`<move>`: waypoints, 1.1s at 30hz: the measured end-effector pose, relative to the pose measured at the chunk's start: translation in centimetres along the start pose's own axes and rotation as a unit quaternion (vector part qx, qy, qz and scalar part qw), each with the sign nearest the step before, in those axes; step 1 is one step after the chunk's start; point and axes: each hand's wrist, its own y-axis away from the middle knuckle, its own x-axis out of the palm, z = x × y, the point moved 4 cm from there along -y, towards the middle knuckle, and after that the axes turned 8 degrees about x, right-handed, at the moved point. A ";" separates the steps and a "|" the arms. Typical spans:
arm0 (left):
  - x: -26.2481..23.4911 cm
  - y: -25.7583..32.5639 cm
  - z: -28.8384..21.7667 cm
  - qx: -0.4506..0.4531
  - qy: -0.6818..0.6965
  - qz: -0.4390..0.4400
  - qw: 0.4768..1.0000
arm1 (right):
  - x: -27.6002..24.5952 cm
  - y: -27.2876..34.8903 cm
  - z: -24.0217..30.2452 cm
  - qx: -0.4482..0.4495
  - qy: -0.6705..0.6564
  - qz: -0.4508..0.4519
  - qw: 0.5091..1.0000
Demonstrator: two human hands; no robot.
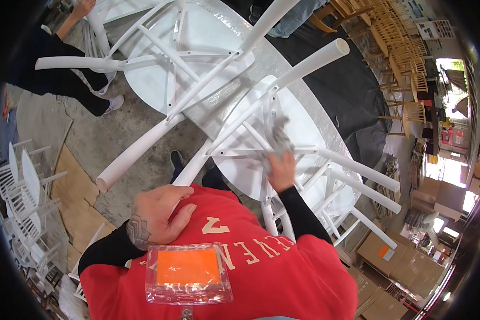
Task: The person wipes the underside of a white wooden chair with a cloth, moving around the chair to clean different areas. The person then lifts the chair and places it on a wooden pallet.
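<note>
A white chair (pixel 261 120) lies upside down in front of me, its legs sticking up and outward from the seat's underside. My left hand (pixel 162 213) curls over the end of its near leg (pixel 193 165), which is hidden under the fingers. In my right hand (pixel 281 169) is a grey cloth (pixel 280 137), blurred by motion, against the crossing rails under the seat. Another upturned white chair (pixel 184 61) lies beside it to the far left. Both seats rest on a plastic-covered table (pixel 298 74).
At the upper left another person (pixel 64 69) stands beside the white furniture. More upturned white chair legs (pixel 365 197) rise on the right. Stacked white chairs (pixel 29 186) are at the left, wooden chairs (pixel 394 58) at the upper right. Cardboard boxes (pixel 405 261) stand at the lower right.
</note>
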 end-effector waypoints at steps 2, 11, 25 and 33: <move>0.1 0.2 -0.1 -0.015 -0.001 0.003 1.000 | -2.5 4.8 -3.5 0.039 0.054 0.100 0.993; 0.4 -0.3 -0.5 -0.046 0.016 -0.006 0.999 | 0.6 -4.1 0.2 -0.030 -0.291 0.069 0.954; 0.6 0.6 -0.1 -0.116 -0.067 -0.039 0.990 | -3.1 5.4 -8.2 0.150 0.007 0.076 0.986; 0.9 0.2 -0.1 -0.105 -0.041 -0.028 0.993 | 0.7 -2.4 -2.2 0.088 -0.135 0.080 0.984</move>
